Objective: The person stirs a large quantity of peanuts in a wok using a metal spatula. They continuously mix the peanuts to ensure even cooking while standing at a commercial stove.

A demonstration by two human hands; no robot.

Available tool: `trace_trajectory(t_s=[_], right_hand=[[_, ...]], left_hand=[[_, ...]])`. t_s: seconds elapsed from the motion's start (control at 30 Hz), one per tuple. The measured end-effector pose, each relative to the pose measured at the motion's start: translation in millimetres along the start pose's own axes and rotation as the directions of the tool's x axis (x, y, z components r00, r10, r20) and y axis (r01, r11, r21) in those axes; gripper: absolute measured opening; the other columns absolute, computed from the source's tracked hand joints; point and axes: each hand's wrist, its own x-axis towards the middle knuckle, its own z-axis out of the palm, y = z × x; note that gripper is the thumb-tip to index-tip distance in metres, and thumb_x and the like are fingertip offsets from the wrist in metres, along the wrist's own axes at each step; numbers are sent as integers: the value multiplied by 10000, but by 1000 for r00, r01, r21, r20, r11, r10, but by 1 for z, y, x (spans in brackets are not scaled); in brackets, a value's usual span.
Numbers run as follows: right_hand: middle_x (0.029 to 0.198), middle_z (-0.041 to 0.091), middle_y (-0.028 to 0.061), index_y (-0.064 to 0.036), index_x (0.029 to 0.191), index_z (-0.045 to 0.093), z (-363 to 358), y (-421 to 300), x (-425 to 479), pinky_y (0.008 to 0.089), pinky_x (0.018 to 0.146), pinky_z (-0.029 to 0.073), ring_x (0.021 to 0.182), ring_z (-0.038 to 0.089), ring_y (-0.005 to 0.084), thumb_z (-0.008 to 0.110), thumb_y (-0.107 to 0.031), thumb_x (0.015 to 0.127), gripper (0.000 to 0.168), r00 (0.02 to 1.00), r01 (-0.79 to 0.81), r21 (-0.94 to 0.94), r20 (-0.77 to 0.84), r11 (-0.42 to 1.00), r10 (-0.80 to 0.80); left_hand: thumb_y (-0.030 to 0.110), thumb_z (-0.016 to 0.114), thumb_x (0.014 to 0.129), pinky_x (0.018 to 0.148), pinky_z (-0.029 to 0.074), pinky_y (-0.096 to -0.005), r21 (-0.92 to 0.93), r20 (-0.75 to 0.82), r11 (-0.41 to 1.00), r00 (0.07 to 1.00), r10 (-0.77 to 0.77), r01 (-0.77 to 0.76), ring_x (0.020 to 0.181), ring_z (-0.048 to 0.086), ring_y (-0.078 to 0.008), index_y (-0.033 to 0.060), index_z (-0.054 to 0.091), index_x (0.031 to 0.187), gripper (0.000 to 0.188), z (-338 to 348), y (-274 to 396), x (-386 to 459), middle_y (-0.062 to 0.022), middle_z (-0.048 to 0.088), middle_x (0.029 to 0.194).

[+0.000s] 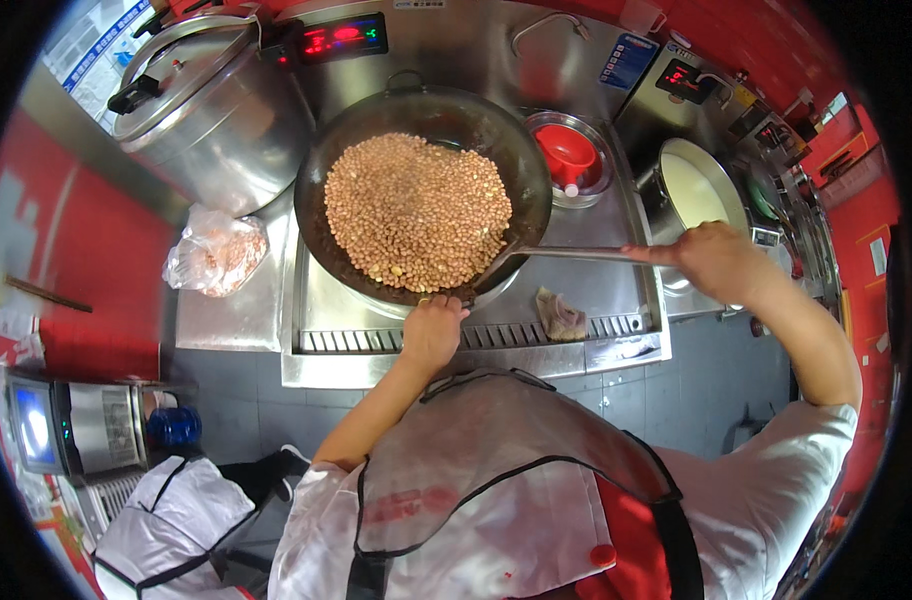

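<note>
A large dark wok (527, 202) holds a heap of reddish-brown peanuts (418, 210). My left hand (435, 330) grips the wok's near rim, apparently at a small handle that my fingers mostly hide. My right hand (715, 259) is closed around the end of a long metal spatula handle (576, 253), one finger stretched along it. The spatula's blade lies inside the wok at the lower right edge of the peanuts. A crumpled beige cloth (561, 315) lies on the stove's front grate, between my two hands.
A big steel pressure cooker (223, 120) stands left of the wok, above a clear plastic bag of reddish food (219, 255). At right are a red ladle (567, 154) in a metal bowl and a steel pot of pale liquid (692, 191). A person in an apron (174, 517) is at lower left.
</note>
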Motion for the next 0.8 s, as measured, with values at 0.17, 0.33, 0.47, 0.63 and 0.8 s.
trace_trajectory(t_s=[0.17,0.33,0.47,0.63,0.8], right_hand=[[1007,734,138,-331,1609,103,40,-70,71,393,764,591,917,732,274,594,-28,882,928,959,-178,45,230,983,163],[1049,742,123,-322,1610,97,82,-93,167,396,774,599,933,740,264,563,-32,903,894,967,-253,164,48,953,249],[1057,737,144,-370,1597,147,94,-93,236,399,784,598,956,737,275,526,-20,920,851,920,-363,292,-41,885,391],[953,713,163,-393,1548,320,108,-50,230,390,559,547,671,697,252,595,-158,953,696,916,-142,534,-249,833,315],[600,534,46,-344,1542,366,22,-2,142,300,380,407,410,466,115,646,-217,967,652,957,-247,873,152,421,246]], left_hand=[[275,642,926,698,527,-411,-8,10,1000,1000,-11,11,786,657,-314,29,620,855,256,1,1,0,-140,647,809],[270,639,925,693,546,-404,-23,14,1000,1000,7,-7,807,672,-305,40,648,878,235,0,0,2,-132,670,837],[262,641,929,704,545,-401,-35,-20,999,999,25,-26,814,670,-310,34,646,872,235,-1,-1,0,-133,673,843],[291,624,939,672,557,-396,-11,5,1000,1000,9,-9,812,679,-294,45,647,867,257,-3,0,0,-128,675,846],[306,618,940,662,555,-389,1,7,1000,1000,-31,31,785,680,-287,49,651,858,272,4,-1,-4,-123,674,843]])
